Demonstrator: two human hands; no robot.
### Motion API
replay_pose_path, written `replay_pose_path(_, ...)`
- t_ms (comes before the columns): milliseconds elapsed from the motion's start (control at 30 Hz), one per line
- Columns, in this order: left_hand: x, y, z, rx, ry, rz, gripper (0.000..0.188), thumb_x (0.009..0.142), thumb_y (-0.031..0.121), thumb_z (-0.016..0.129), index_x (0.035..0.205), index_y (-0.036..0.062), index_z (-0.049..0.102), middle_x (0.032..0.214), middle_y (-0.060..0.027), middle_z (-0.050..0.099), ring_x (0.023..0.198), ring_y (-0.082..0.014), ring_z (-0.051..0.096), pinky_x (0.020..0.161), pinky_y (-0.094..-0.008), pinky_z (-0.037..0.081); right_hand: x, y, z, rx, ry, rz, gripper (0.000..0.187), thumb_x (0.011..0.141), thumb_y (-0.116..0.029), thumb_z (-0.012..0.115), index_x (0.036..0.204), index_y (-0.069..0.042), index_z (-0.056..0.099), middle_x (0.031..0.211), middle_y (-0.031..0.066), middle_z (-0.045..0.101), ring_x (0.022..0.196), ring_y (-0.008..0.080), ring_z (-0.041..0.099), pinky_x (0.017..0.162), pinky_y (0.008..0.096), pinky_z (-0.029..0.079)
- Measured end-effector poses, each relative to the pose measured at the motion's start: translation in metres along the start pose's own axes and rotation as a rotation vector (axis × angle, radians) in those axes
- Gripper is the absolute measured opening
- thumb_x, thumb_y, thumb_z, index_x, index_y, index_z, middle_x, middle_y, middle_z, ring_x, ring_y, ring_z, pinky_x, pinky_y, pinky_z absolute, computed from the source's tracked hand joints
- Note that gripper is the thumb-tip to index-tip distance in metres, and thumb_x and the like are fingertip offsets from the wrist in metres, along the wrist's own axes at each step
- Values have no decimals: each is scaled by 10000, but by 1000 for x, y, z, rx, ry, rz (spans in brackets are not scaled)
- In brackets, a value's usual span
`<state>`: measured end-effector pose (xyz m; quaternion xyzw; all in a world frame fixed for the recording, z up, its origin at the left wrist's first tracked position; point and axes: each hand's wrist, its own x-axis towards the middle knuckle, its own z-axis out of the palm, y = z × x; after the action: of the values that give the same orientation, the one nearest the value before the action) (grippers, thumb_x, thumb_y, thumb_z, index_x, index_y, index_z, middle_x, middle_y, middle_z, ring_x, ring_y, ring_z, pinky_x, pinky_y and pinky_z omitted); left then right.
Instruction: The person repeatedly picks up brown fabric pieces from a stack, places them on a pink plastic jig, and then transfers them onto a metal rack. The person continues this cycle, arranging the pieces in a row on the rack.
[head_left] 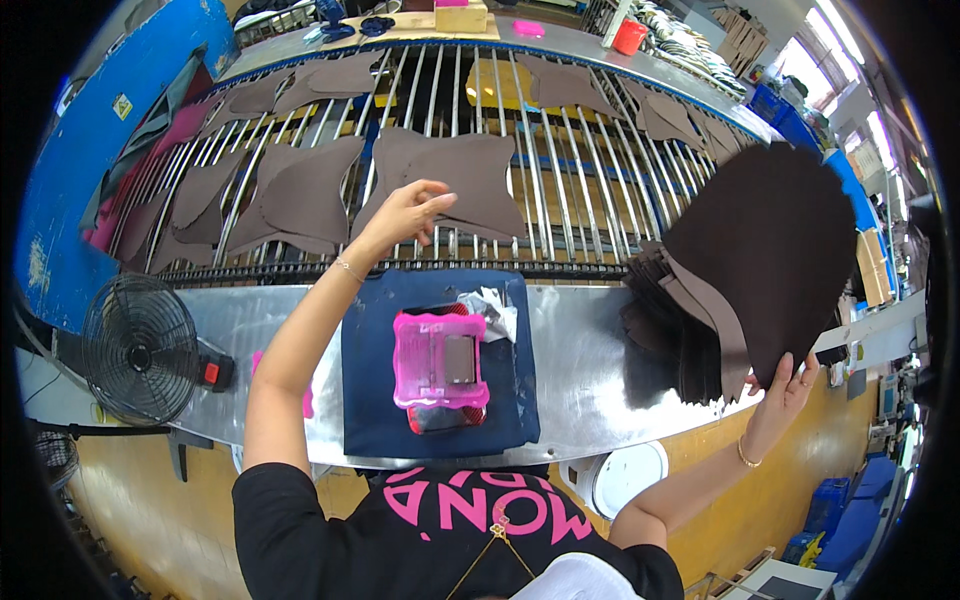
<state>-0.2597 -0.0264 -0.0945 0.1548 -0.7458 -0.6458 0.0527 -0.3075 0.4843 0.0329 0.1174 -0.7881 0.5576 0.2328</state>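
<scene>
My right hand [787,388] pinches the lower edge of a large dark brown cut fabric piece [770,250], which stands raised at the right with its rounded end up. Beside it, a stack of similar cut pieces [690,340] lies on the metal table, with a lighter brown piece [715,305] on its near side. My left hand [408,215] is over brown cut pieces [455,175] on the roller rack. Its fingers are loosely bent and apart, and nothing shows in them. Whether it touches the pieces I cannot tell.
More brown pieces [300,195] lie across the metal rollers [590,215]. In front of me, a pink tray [410,360] sits on a dark blue pad [370,420]. A black fan [140,350] stands on the left; a white bucket [632,480] is below the table [575,380].
</scene>
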Motion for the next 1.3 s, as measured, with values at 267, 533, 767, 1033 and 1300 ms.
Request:
replay_pose_path(267, -134, 81, -11, 59, -125, 173, 350, 903, 239, 629, 1141, -10, 572, 914, -71, 633, 705, -122, 640, 500, -223, 514, -67, -46, 149, 524, -403, 40, 259, 924, -94, 575, 1125, 18, 456, 939, 57, 546, 693, 92, 554, 498, 193, 517)
replay_pose_path(533, -255, 84, -83, 185, 556, 293, 159, 868, 57, 636, 1009, -16, 639, 792, -55, 654, 594, -78, 612, 435, -175, 469, -129, -43, 233, 377, -802, -248, 185, 742, -85, 760, 875, -24, 647, 739, 98, 652, 630, 191, 585, 647, 286, 496)
replay_pose_path(767, -279, 70, -87, 203, 555, 271, 121, 849, 47, 655, 962, 4, 660, 816, -23, 620, 670, -73, 613, 488, -185, 515, -134, -43, 238, 214, -793, -617, 111, 720, -54, 741, 805, -96, 684, 664, 30, 633, 618, 187, 585, 814, 357, 411)
replay_pose_path(1033, -235, 38, -45, 415, 270, 167, 76, 815, 13, 645, 840, -49, 609, 701, -30, 525, 628, -83, 553, 520, -231, 454, -124, 15, 180, -9, -710, -641, 182, 671, 5, 741, 796, -124, 712, 683, 28, 644, 615, 194, 587, 861, 416, 387)
replay_pose_path(1300, -180, 50, 25, 650, 5, 458, 126, 743, 117, 706, 842, 42, 685, 749, -55, 598, 687, -265, 583, 603, -325, 484, -133, 77, 96, -194, -552, -280, 115, 717, 15, 748, 815, -15, 697, 787, 101, 701, 706, 205, 661, 680, 286, 478)
